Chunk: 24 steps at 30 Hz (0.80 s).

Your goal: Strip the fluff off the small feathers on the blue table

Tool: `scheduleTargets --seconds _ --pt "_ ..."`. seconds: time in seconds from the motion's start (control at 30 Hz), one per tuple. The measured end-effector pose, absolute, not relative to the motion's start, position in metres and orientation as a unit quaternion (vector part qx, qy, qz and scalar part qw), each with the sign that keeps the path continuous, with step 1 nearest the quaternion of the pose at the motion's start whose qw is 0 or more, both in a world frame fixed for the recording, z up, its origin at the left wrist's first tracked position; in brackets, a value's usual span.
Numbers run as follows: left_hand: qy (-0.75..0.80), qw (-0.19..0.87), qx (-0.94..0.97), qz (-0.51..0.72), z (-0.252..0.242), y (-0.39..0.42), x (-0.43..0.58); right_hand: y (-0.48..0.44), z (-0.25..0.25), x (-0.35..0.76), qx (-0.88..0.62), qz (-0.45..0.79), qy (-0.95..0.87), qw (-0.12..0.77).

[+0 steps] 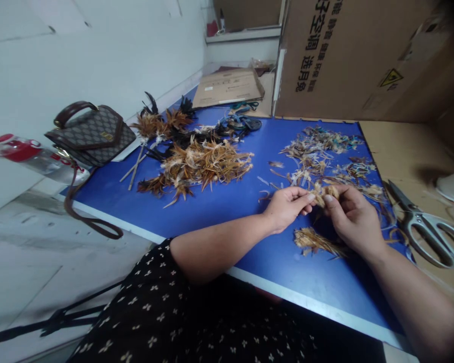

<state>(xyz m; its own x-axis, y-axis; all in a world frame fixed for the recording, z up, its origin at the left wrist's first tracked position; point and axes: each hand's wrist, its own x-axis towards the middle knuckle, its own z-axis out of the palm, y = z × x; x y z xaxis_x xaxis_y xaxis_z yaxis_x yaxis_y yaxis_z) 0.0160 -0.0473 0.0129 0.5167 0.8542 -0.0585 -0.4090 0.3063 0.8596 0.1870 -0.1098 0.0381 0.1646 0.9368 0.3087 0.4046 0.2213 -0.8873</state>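
Both hands meet over the right part of the blue table [212, 212]. Between them is a small clump of tan feathers [318, 194]. My left hand [287, 207] pinches its left side between thumb and fingers. My right hand [353, 217] has its thumb and fingers closed on the right side of the same clump. Just below the hands lies a bundle of golden-brown feathers [313, 241], its right end partly behind my right hand. Beyond the hands, loose grey and brown feather scraps [318, 151] are scattered over the table.
A large heap of orange-brown feathers [208, 164] lies left of centre, with dark feathers and thin sticks beside it. Scissors [426, 229] rest at the right on cardboard. A handbag [94, 133] and a water bottle [41, 156] stand at the left. A cardboard box [348, 60] rises behind.
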Motion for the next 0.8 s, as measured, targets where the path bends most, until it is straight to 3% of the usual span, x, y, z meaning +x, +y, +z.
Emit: scheduleTargets --seconds 0.43,0.8 --pt "0.29 0.703 0.467 0.451 0.021 -0.046 0.011 -0.114 0.049 0.187 -0.578 0.321 -0.581 0.474" --pt "0.262 0.766 0.338 0.48 0.02 -0.05 0.016 -0.115 0.049 0.182 -0.575 0.319 -0.557 0.507"
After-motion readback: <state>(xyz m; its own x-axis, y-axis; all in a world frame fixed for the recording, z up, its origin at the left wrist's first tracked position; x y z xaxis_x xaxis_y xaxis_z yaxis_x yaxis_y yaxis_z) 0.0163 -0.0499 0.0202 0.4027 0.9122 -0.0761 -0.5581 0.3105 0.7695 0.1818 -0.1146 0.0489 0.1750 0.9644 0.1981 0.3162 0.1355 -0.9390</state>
